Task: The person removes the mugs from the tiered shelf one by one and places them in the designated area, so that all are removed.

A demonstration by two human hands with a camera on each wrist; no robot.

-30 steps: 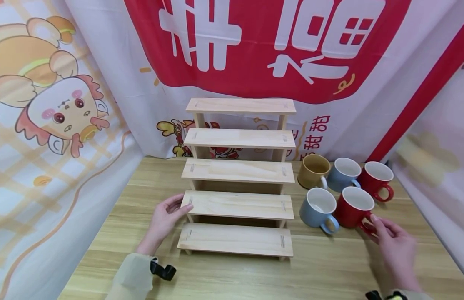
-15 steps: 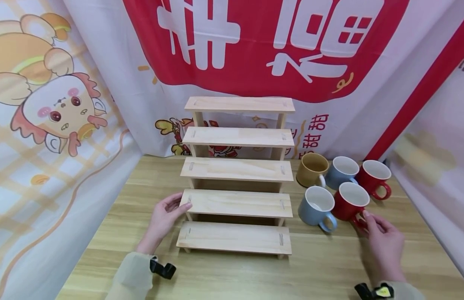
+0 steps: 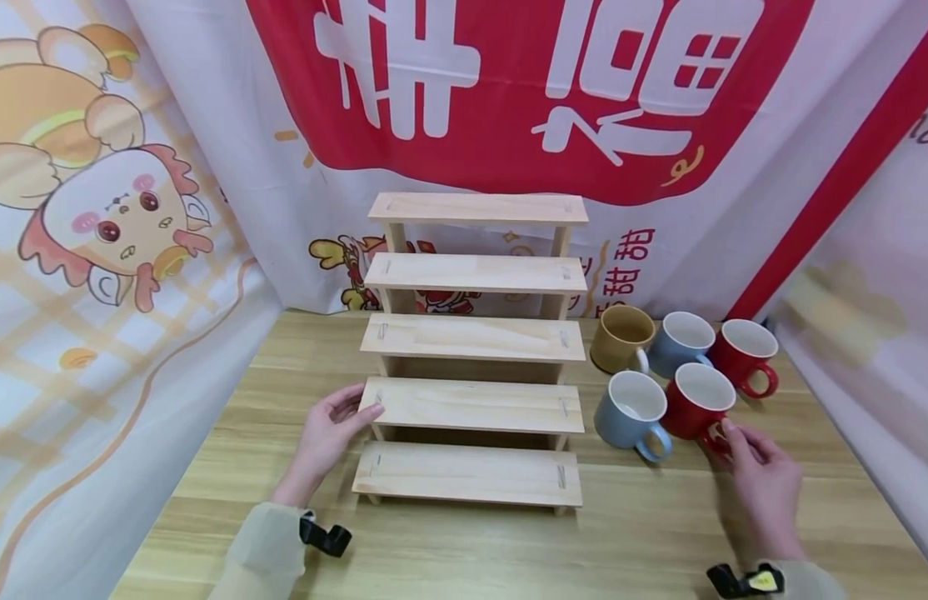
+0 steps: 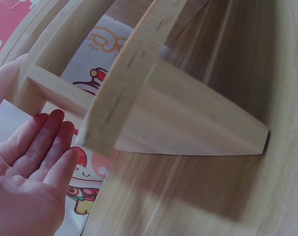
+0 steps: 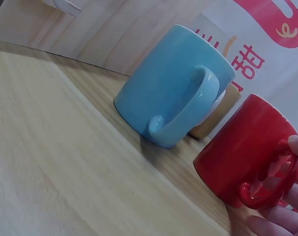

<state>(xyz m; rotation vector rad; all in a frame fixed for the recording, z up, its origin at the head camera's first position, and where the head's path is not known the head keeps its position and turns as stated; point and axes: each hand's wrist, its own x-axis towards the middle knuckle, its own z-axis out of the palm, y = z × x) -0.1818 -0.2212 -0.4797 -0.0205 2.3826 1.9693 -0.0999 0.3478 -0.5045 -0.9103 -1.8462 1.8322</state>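
A stepped wooden display stand [image 3: 471, 404] stands mid-table in the head view. My left hand [image 3: 329, 437] holds the left end of its second-lowest step, thumb on top. In the left wrist view the fingers [image 4: 53, 142] of that hand lie gently bent at the stand's side. My right hand [image 3: 766, 483] pinches the handle of the front red mug [image 3: 689, 408], which is upright among several mugs on the right. A light blue mug [image 3: 621, 421] is just left of it. The right wrist view shows thumb and fingers around the red handle [image 5: 281, 189].
Behind stand a mustard mug [image 3: 617, 346], another light blue mug [image 3: 677, 354] and a second red mug [image 3: 734, 358], close together. A printed cloth [image 3: 314, 200] hangs behind the wood-patterned table [image 3: 434, 558]. More cloth hangs at both sides.
My right hand has moved slightly left and away from me, and the front red mug has shifted with it, nearer the blue mug. My left hand has stayed at the stand.
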